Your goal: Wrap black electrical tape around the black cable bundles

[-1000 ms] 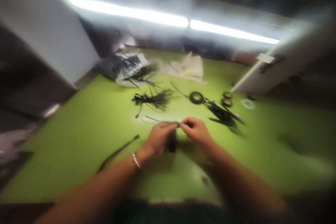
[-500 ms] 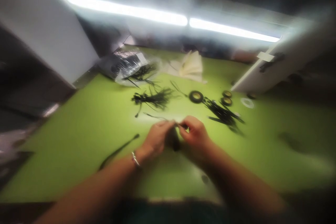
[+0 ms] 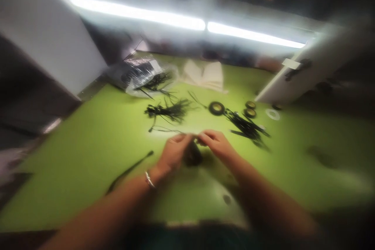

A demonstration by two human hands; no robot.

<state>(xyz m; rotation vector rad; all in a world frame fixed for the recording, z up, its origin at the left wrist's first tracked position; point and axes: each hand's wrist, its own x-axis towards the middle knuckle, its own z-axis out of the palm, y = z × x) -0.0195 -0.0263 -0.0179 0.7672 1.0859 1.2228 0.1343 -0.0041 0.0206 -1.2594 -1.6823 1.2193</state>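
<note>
My left hand (image 3: 175, 150), with a silver bracelet at the wrist, is pinched closed on a thin dark wire (image 3: 168, 130) that trails out to the left over the table. My right hand (image 3: 213, 140) is pinched closed too, its fingertips meeting the left ones at the wire's end. Exactly what the right fingers grip is hidden by blur. Below the joined fingertips hangs a blurred dark round piece (image 3: 193, 155), perhaps a roll of tape; I cannot tell which hand holds it. A black cable (image 3: 130, 170) with a plug end lies beside my left forearm.
On the green table (image 3: 88, 144) lie a bundle of black wires (image 3: 170, 110), a second black bundle (image 3: 246, 127), a black tape roll (image 3: 216, 108), small rolls (image 3: 250, 112) and a white ring (image 3: 272, 114). Behind are a plastic bag (image 3: 140, 74) and pale paper (image 3: 203, 76).
My right hand has turned slightly and its fingers have straightened at the wire. The dark round piece between my hands shows wider. The view has shifted a little.
</note>
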